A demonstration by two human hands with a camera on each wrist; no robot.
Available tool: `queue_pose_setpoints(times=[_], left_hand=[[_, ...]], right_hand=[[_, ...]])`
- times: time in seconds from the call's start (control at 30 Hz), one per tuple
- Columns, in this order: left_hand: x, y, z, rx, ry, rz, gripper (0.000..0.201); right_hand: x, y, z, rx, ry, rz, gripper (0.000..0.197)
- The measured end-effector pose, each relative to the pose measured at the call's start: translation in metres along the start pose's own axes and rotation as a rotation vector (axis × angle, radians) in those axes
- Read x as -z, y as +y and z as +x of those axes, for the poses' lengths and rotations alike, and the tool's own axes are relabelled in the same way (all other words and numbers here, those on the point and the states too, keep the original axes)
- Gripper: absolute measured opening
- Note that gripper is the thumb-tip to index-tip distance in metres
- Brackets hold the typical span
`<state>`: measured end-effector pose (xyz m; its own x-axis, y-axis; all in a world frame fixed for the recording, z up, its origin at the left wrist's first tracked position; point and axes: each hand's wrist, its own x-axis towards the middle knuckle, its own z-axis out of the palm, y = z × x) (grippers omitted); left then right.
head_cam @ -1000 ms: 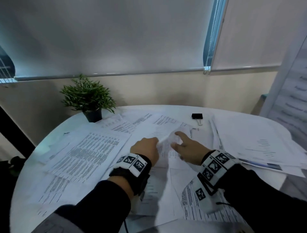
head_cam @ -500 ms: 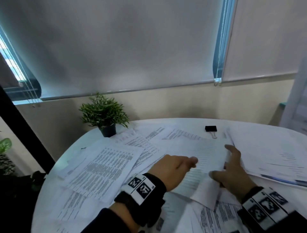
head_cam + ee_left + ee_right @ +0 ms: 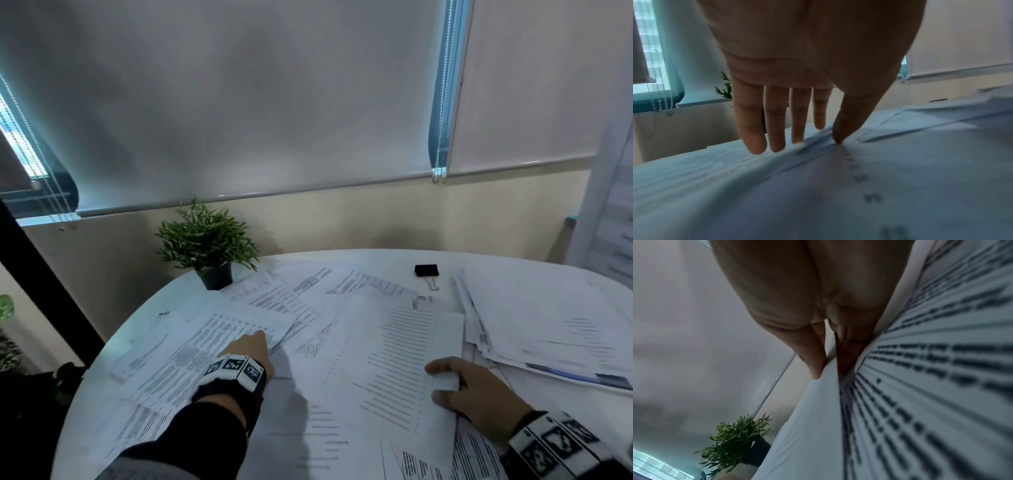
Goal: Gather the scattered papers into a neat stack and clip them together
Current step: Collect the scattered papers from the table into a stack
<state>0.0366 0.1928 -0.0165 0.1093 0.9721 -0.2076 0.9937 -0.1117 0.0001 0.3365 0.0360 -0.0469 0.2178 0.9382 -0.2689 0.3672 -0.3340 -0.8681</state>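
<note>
Printed papers (image 3: 239,346) lie scattered and overlapping over the round white table (image 3: 342,257). My left hand (image 3: 263,337) reaches over the left sheets with straight fingers. In the left wrist view the thumb tip of that hand (image 3: 797,142) touches a paper (image 3: 900,162). My right hand (image 3: 436,380) pinches the right edge of a printed sheet (image 3: 400,359), thumb on top. The right wrist view shows this hand (image 3: 828,368) with the sheet (image 3: 920,386) held between thumb and fingers. A black binder clip (image 3: 426,270) lies at the table's far side.
A thick pile of papers (image 3: 548,325) covers the right side of the table. A small potted plant (image 3: 209,246) stands at the far left edge. Behind the table are a wall and lowered window blinds (image 3: 239,102).
My left hand has let go of the centre sheet and moved left onto the left papers. My right hand has drawn the pinched sheet nearer and to the right, and it lies flatter.
</note>
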Motion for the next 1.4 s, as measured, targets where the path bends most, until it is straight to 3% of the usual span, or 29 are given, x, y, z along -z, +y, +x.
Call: queue_pose_setpoints(times=[0.17,0.33,0.4,0.5,0.57,0.67,0.73,0.8,0.87,0.97,1.07,1.27,1.4], left_hand=[[0.028,0.032,-0.014,-0.096,0.108,-0.018,0.024],[0.063,0.112,-0.048,-0.316,0.183,-0.27,0.032],[0.064,0.149,-0.064,-0.431,0.15,-0.353,0.031],[0.055,0.19,-0.085,-0.519,0.048,-0.495,0.028],[0.05,0.205,-0.093,-0.531,-0.016,-0.607,0.026],[0.043,0.203,-0.098,-0.556,-0.155,-0.79,0.022],[0.039,0.182,-0.089,-0.551,-0.146,-0.85,0.022],[0.034,0.15,-0.062,-0.482,-0.046,-0.736,0.023],[0.029,0.111,-0.032,-0.34,0.04,-0.466,0.028],[0.02,0.064,-0.002,-0.106,-0.007,-0.138,0.043],[0.007,0.041,0.012,-0.029,-0.093,-0.079,0.051],[0.009,0.043,0.007,-0.129,0.049,0.113,0.029],[0.039,0.069,-0.013,-0.205,0.151,0.114,0.028]], right_hand=[[-0.003,-0.002,-0.004,0.028,-0.011,-0.019,0.027],[-0.004,-0.007,-0.007,0.056,0.034,0.083,0.022],[-0.004,-0.014,-0.012,0.084,0.042,0.17,0.022],[-0.006,-0.017,-0.015,0.088,0.0,0.264,0.057],[-0.004,-0.015,-0.014,0.1,0.064,0.315,0.052],[0.002,-0.002,-0.007,0.103,0.232,0.346,0.027],[0.003,0.004,-0.006,0.06,0.224,0.334,0.029],[0.002,0.008,-0.006,-0.011,0.184,0.325,0.053],[0.002,0.008,-0.007,-0.039,0.205,0.257,0.079],[0.005,0.005,-0.009,-0.035,0.225,0.185,0.096],[0.005,-0.003,-0.014,-0.029,0.153,0.097,0.082],[0.002,-0.011,-0.022,-0.008,0.174,0.011,0.073],[0.002,-0.005,-0.023,-0.001,0.105,-0.146,0.02]])
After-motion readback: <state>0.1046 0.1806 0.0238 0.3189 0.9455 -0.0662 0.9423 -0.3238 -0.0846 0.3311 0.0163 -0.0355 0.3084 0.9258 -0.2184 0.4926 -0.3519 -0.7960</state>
